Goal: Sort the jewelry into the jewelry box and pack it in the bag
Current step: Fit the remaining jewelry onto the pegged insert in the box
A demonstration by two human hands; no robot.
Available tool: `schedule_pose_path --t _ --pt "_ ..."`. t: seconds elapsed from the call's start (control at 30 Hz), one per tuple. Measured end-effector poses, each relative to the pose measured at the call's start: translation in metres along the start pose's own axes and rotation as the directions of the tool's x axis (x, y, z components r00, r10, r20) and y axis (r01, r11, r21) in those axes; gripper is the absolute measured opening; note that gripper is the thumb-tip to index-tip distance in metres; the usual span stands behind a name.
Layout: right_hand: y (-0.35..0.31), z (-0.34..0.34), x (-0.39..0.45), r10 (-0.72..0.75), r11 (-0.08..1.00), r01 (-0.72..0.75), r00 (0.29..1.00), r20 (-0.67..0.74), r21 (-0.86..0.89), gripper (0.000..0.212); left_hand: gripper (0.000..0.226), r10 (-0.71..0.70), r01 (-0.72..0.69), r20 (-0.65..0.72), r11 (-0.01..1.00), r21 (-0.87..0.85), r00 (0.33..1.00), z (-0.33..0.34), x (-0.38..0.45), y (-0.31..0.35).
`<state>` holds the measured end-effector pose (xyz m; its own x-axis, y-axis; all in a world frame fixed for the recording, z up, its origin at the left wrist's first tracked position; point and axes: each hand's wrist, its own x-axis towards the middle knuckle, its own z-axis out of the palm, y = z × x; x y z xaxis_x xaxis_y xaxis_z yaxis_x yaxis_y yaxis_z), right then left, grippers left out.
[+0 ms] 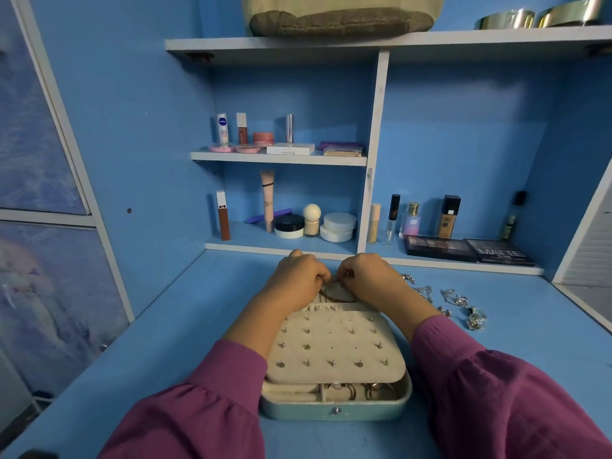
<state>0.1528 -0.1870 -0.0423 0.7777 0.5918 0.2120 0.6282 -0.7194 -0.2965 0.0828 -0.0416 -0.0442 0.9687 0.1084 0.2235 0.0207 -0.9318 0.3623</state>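
Note:
A pale teal jewelry box (334, 413) lies open on the blue desk in front of me. Its cream earring panel (334, 346) carries several studs and lies over the tray, where rings and bangles (361, 390) show at the front. My left hand (294, 279) and my right hand (371, 276) meet at the far side of the box, fingers curled, pinching a thin gold chain (328, 297) that hangs over the lid's pocket. Silver chains and rings (460, 303) lie loose on the desk to the right. A beige bag (341, 14) sits on the top shelf.
Cosmetic bottles, jars and tubes (291, 223) fill the lower shelf behind the box. Two dark makeup palettes (470, 250) lie at the right. Metal bowls (536, 16) stand on the top shelf. A white cupboard edge (583, 293) borders the desk at right.

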Motion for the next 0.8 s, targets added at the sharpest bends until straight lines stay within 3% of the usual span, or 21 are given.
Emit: schedule_pose_path --t 0.17,0.33,0.47,0.6,0.8 --pt "-0.001 -0.003 -0.003 -0.013 0.999 0.014 0.999 0.034 -0.041 0.024 0.029 0.015 -0.015 -0.006 1.0 0.018 1.0 -0.002 -0.002 0.001" --pt "-0.004 -0.009 -0.005 0.024 0.999 -0.023 0.999 -0.029 0.036 0.024 0.03 0.016 -0.018 -0.048 0.999 -0.039 0.999 -0.006 -0.004 0.001" --pt "-0.012 -0.019 -0.007 0.031 0.99 -0.014 0.993 -0.118 0.142 0.017 0.029 0.005 -0.023 -0.089 0.979 -0.201 0.996 -0.02 -0.009 -0.001" --pt "-0.023 -0.031 -0.011 0.028 0.97 0.006 0.99 -0.136 0.242 0.015 0.03 -0.041 0.008 -0.058 0.877 -0.481 0.997 -0.042 -0.023 -0.002" --pt "-0.041 -0.044 -0.016 -0.017 0.933 0.05 0.995 -0.095 0.356 0.009 0.035 -0.074 0.049 -0.024 0.833 -0.551 0.997 -0.063 -0.034 -0.009"
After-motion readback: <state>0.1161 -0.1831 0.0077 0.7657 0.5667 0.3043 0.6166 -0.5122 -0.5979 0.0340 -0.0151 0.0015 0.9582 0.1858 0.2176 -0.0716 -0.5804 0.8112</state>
